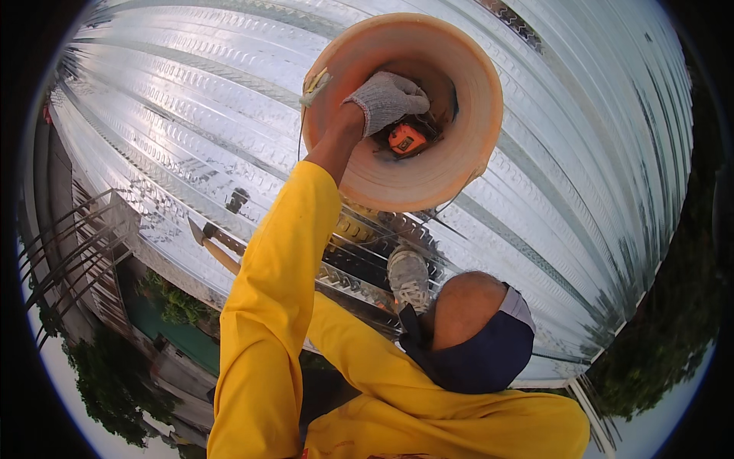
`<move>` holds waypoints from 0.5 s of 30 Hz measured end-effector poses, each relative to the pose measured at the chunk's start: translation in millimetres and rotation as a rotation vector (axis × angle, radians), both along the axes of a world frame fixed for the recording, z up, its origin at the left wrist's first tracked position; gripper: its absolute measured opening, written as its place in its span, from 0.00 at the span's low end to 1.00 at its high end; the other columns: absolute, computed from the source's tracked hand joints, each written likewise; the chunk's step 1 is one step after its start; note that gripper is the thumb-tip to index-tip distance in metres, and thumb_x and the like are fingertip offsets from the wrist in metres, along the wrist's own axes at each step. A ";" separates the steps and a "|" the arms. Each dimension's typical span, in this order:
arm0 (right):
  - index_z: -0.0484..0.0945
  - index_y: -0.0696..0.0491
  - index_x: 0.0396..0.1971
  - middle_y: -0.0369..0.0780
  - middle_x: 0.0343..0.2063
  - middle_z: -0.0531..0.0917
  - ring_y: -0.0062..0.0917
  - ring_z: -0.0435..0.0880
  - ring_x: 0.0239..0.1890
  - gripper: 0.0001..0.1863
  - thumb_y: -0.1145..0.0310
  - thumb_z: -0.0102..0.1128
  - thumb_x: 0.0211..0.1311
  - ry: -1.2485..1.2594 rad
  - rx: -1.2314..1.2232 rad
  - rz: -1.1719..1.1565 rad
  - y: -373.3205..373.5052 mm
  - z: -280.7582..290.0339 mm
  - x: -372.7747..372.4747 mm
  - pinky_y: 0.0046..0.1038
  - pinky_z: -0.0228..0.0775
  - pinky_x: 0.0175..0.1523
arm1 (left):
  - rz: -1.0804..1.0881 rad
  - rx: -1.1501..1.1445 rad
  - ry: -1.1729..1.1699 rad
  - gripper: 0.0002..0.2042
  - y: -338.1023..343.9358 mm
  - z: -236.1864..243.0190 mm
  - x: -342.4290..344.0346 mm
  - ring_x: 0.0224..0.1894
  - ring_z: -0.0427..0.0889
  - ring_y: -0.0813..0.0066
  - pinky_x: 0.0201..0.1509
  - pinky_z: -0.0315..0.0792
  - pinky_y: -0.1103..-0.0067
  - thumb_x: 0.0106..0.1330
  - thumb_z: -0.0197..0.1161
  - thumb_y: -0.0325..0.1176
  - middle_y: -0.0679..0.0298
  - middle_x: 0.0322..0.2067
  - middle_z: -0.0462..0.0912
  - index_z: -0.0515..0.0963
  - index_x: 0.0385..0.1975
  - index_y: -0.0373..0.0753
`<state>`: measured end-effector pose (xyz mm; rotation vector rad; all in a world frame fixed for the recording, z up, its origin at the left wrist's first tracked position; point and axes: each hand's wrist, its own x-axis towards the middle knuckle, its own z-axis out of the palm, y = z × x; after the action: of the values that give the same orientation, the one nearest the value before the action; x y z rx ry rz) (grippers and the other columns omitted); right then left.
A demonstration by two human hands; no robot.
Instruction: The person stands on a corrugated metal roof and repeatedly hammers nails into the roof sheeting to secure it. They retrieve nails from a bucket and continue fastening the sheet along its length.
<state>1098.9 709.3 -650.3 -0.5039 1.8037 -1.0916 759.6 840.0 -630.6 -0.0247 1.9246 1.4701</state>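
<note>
Reaching into a round orange-brown bucket (472, 107), the gloved left hand (394, 101) is bending its fingers inward near the bottom; whether it is holding anything cannot be told. An orange tape measure (406, 140) is lying in the bucket, just beside that hand. Shiny ribbed metal sheeting (596, 183) is spreading all around, and a wooden-handled tool (220, 255) is resting left of the yellow sleeve (279, 252).
</note>
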 end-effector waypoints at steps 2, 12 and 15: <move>0.81 0.58 0.64 0.64 0.46 0.94 0.61 0.98 0.49 0.27 0.55 0.67 0.75 0.000 0.000 0.001 -0.8 -1.0 2.1 0.58 0.88 0.58 | 0.109 0.166 -0.071 0.14 -9.8 13.5 8.9 0.57 0.97 0.63 0.65 0.92 0.67 0.87 0.72 0.35 0.57 0.56 0.96 0.92 0.64 0.36; 0.81 0.58 0.64 0.64 0.45 0.94 0.61 0.98 0.48 0.27 0.54 0.67 0.75 -0.012 0.004 0.002 -1.0 -3.0 8.2 0.57 0.88 0.57 | 0.380 1.245 -0.573 0.21 -28.9 34.3 36.5 0.68 0.92 0.28 0.73 0.92 0.45 0.92 0.63 0.38 0.33 0.65 0.90 0.84 0.69 0.24; 0.81 0.58 0.64 0.63 0.45 0.94 0.60 0.98 0.48 0.27 0.54 0.67 0.75 -0.011 0.006 0.007 -2.8 -4.2 11.4 0.57 0.88 0.57 | 0.424 1.222 -0.533 0.24 -33.2 42.2 43.0 0.69 0.91 0.27 0.73 0.92 0.44 0.92 0.63 0.43 0.31 0.65 0.90 0.84 0.67 0.23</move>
<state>1110.3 706.5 -654.5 -0.4994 1.7943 -1.0818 802.6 806.8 -588.4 -0.2434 0.4191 2.3858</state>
